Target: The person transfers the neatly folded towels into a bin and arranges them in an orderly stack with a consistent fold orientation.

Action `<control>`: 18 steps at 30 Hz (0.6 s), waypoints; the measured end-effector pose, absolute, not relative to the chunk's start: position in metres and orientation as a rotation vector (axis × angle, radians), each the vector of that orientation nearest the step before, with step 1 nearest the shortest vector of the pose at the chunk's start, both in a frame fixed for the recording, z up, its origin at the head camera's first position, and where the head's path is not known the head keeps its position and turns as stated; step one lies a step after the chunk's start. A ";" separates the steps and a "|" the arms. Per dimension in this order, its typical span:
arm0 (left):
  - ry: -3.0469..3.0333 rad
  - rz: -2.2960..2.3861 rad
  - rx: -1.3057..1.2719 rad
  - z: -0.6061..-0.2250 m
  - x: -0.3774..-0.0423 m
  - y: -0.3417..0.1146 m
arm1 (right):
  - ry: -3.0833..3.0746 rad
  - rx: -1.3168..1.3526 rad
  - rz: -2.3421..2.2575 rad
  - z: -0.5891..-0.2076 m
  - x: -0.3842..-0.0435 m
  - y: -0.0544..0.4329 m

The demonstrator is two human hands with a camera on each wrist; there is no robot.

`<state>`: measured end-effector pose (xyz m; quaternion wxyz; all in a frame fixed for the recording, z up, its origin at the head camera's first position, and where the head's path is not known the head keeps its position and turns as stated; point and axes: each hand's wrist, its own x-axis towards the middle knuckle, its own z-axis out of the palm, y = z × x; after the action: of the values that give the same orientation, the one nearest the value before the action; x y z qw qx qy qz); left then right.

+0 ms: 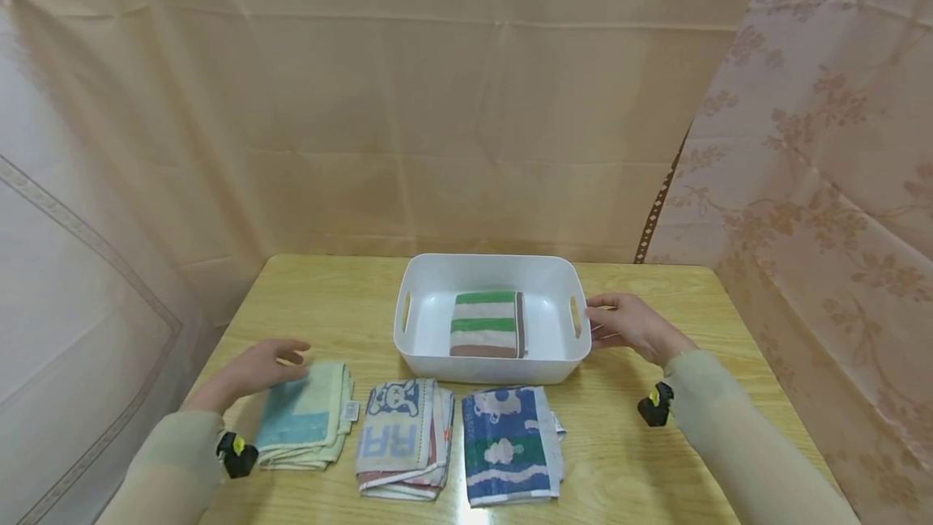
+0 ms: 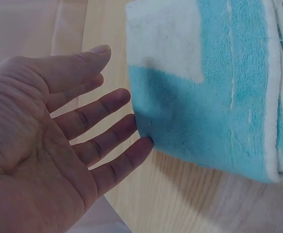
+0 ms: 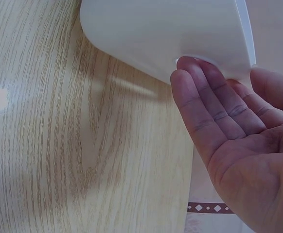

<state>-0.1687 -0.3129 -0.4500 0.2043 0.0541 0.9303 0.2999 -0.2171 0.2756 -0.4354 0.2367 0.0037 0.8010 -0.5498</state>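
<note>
A white plastic basket [image 1: 466, 371] with a handle hole at each end stands at the table's middle. Inside it lies a folded towel [image 1: 487, 324] striped green, white and brown. My right hand [image 1: 632, 326] is at the basket's right end; in the right wrist view its straight fingers [image 3: 214, 104] reach the handle hole and the thumb is by the rim. My left hand [image 1: 255, 367], fingers spread and relaxed, hovers at the left edge of a folded teal and pale yellow towel [image 1: 309, 395]. The left wrist view shows the fingertips right beside that towel [image 2: 190, 116], gripping nothing.
In front of the basket lie a folded towel [image 1: 397, 436] with a cartoon figure and letters, and a folded blue and green patterned towel [image 1: 506, 444]. The wooden table [image 1: 335, 290] backs onto a hanging beige cloth [image 1: 466, 120], with more cloths at both sides.
</note>
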 end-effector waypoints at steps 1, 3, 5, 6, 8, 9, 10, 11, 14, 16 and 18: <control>2.583 0.856 0.136 -0.450 -0.168 -0.314 | 2.197 0.014 -1.506 -0.436 -0.217 0.276; 2.562 0.889 0.104 -0.451 -0.168 -0.317 | 2.203 0.015 -1.500 -0.436 -0.218 0.276; 2.537 0.926 0.066 -0.453 -0.168 -0.321 | 2.205 0.018 -1.498 -0.436 -0.218 0.277; 2.525 0.939 0.054 -0.454 -0.168 -0.322 | 2.205 0.022 -1.500 -0.436 -0.218 0.276; 2.507 0.955 0.023 -0.456 -0.168 -0.325 | 2.203 0.015 -1.501 -0.436 -0.218 0.276; 2.499 0.960 0.006 -0.457 -0.168 -0.326 | 2.200 0.011 -1.503 -0.436 -0.217 0.276; 2.490 0.966 -0.016 -0.458 -0.168 -0.327 | 2.198 0.007 -1.505 -0.436 -0.217 0.276; 2.483 0.970 -0.031 -0.459 -0.168 -0.328 | 2.196 0.008 -1.508 -0.436 -0.217 0.276; 2.473 0.986 -0.070 -0.462 -0.167 -0.330 | 2.193 0.006 -1.511 -0.435 -0.216 0.276; 2.472 0.998 -0.088 -0.465 -0.166 -0.332 | 2.198 0.010 -1.510 -0.435 -0.216 0.275; 2.471 1.014 -0.097 -0.468 -0.165 -0.335 | 2.200 0.006 -1.511 -0.436 -0.217 0.273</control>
<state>-0.1654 -0.3350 -0.4683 0.2320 -0.0354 0.8993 0.3691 -0.2168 0.2733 -0.4355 0.2339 0.0022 0.8014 -0.5504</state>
